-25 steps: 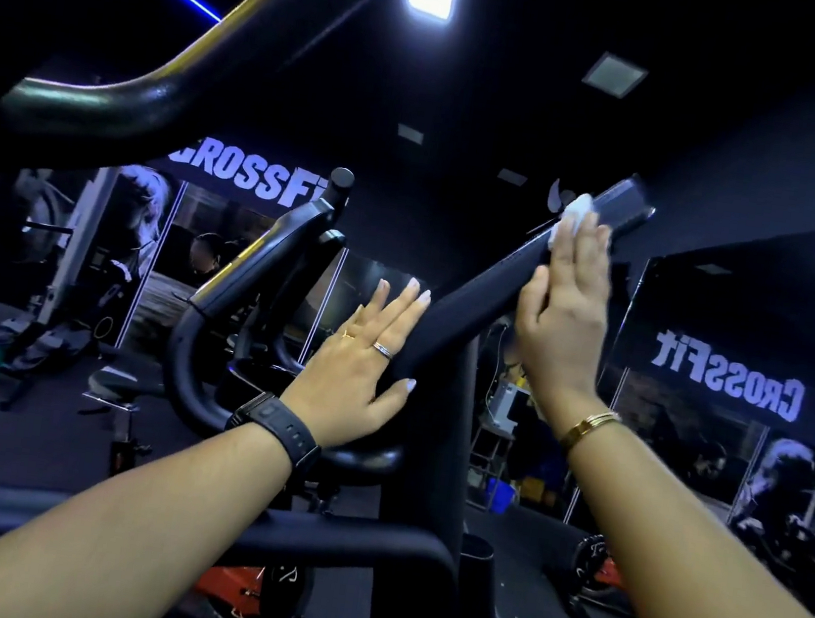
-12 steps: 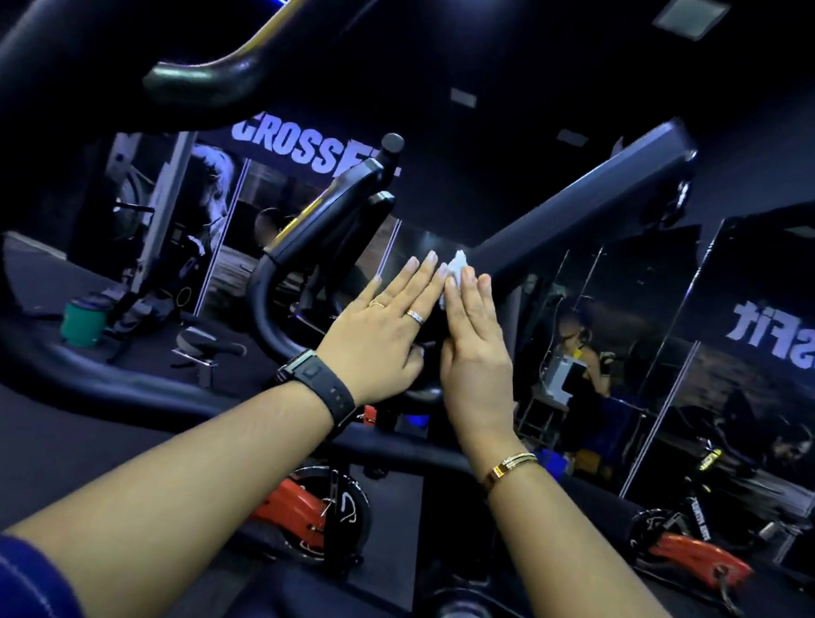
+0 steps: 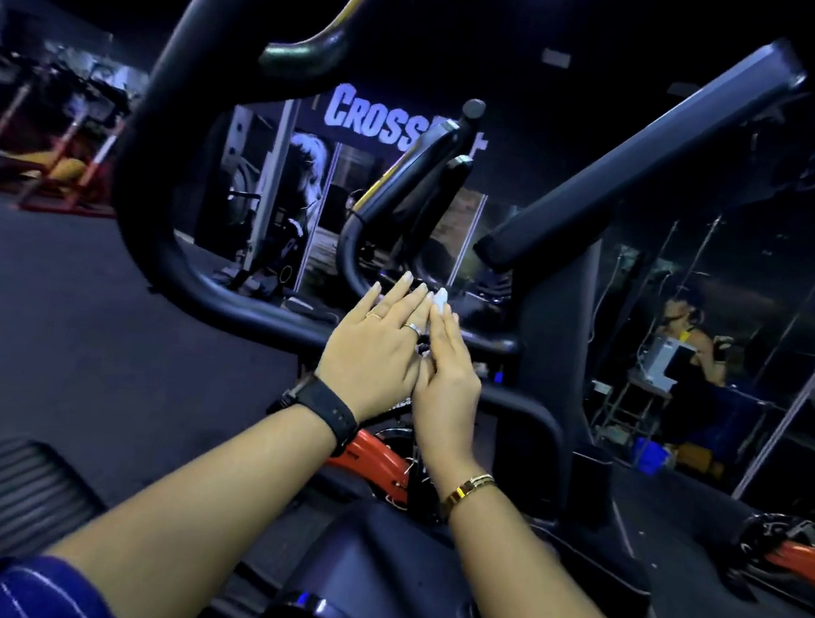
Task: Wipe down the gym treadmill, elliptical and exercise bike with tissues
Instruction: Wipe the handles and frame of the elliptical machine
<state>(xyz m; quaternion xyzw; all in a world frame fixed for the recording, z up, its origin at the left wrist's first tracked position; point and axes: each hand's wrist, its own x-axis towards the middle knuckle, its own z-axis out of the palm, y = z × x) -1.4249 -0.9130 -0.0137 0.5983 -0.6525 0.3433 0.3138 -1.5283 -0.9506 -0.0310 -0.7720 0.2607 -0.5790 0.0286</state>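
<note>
**Wiping the Elliptical: Lower Crossbar Stage**

The person is reaching forward with both arms into the black frame of the elliptical (image 3: 146, 191). The left hand (image 3: 372, 356) and the right hand (image 3: 448, 381) are lying side by side with their edges touching. All fingers are extended and flat, and neither hand is curling round anything. The tissue (image 3: 440, 296) is showing as a small white wad at the tips of the right fingers (image 3: 444, 329). It appears to be pressed there by the flat fingers rather than pinched.

Both hands are sitting over the horizontal crossbar (image 3: 260, 312), low within the frame. The contact itself is hidden beneath the hands and cannot be confirmed. The flat fingers are likely spreading pressure across the tube, and the left hand is probably backing the right to steady the stroke.

The padded handlebar (image 3: 636, 168) is rising above and to the right, clear of both hands. An orange exercise bike (image 3: 376, 455) is standing beyond the frame, well apart from the tissue. By judgement, the elliptical stage is underway.
</note>
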